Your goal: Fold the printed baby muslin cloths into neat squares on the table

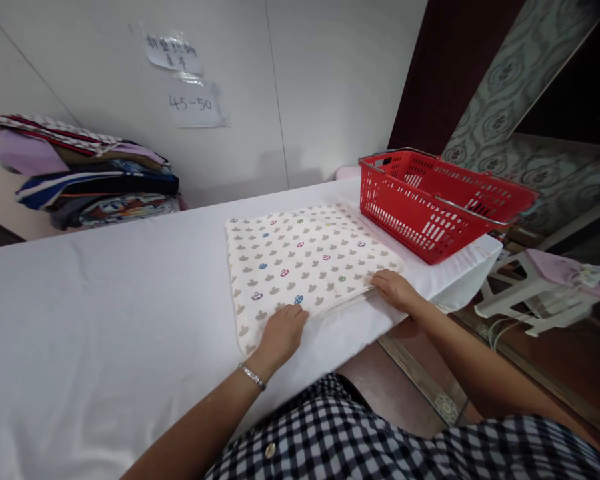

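Observation:
A cream-white folded cloth [310, 257] lies flat on the white-covered table, printed with rows of small grey mushrooms and a few in blue, red, purple and green. My left hand [284, 332], with a bracelet at the wrist, is closed on its near edge toward the left corner, fingers bent over the top. Farther right, my right hand [394, 289] grips the same edge near the right corner. Layers of fabric show along the edge between the hands. Both thumbs are mostly hidden.
A red plastic basket [430, 207] with metal handles stands at the table's right end. Behind the table at left rises a stack of folded clothes [100, 177]. Paper signs [197, 105] are taped to the wall. A pink-topped stool [560, 267] stands on the floor at right.

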Motion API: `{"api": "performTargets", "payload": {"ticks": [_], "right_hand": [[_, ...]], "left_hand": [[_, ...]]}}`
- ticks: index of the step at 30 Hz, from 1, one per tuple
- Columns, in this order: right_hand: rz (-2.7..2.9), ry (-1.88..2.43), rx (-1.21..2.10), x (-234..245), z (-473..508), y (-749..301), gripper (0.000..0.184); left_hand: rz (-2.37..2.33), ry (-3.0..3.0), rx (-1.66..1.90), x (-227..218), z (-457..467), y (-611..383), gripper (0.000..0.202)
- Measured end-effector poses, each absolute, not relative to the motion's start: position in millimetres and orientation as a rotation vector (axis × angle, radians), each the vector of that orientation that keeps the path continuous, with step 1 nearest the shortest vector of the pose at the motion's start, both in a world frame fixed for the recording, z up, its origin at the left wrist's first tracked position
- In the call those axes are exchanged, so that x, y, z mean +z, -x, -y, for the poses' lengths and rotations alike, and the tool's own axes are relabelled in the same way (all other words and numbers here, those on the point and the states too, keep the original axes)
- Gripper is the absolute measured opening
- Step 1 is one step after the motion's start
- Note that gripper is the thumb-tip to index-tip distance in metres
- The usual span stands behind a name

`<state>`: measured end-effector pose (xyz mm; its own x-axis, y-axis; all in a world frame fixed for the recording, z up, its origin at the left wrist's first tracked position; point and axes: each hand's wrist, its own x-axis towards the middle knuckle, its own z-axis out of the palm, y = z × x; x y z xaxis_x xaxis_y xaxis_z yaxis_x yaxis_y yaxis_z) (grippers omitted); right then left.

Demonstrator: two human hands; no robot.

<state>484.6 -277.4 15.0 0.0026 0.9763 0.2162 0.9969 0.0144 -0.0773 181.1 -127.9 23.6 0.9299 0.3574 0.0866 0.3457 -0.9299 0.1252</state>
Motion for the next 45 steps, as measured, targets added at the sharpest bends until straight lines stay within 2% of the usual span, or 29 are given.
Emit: {"api": "performTargets", "payload": {"ticks": [7,13,25,32,38,42,45], "right_hand": [[2.045,1.953,-0.011,9.7,286.7,-489.0,0.027],[2.002,1.936,0.135,19.5,279.8,-484.0,0.026],[2.058,1.922,0.103,10.8,273.0,-488.9,0.022],[2.043,1.943,0.021,9.4,280.1,-487.4,0.027],[1.88,1.891,0.25,14.3,286.8,-488.7,0.024],[1.791,1.97,0.259,19.1,287.1,-494.9,0.022],[1.691,2.223,0.165,19.0,287.9,-506.1,0.021]], "left_hand": [[-0.538,-2.941,0.189,19.5,131.7,-178.7,0.013],[-0.591,-2.833,0.206,23.4,130.6,-182.7,0.021],[-0.705,-2.687,0.165,23.8,132.9,-195.5,0.025],[-0.599,-2.896,0.19,14.8,135.6,-197.0,0.026],[-0.456,-3.041,0.171,7.5,136.6,-189.0,0.019],[-0.406,-3.046,0.216,7.5,136.7,-178.3,0.018],[-0.393,-3.052,0.279,5.1,135.1,-168.9,0.021]]}}
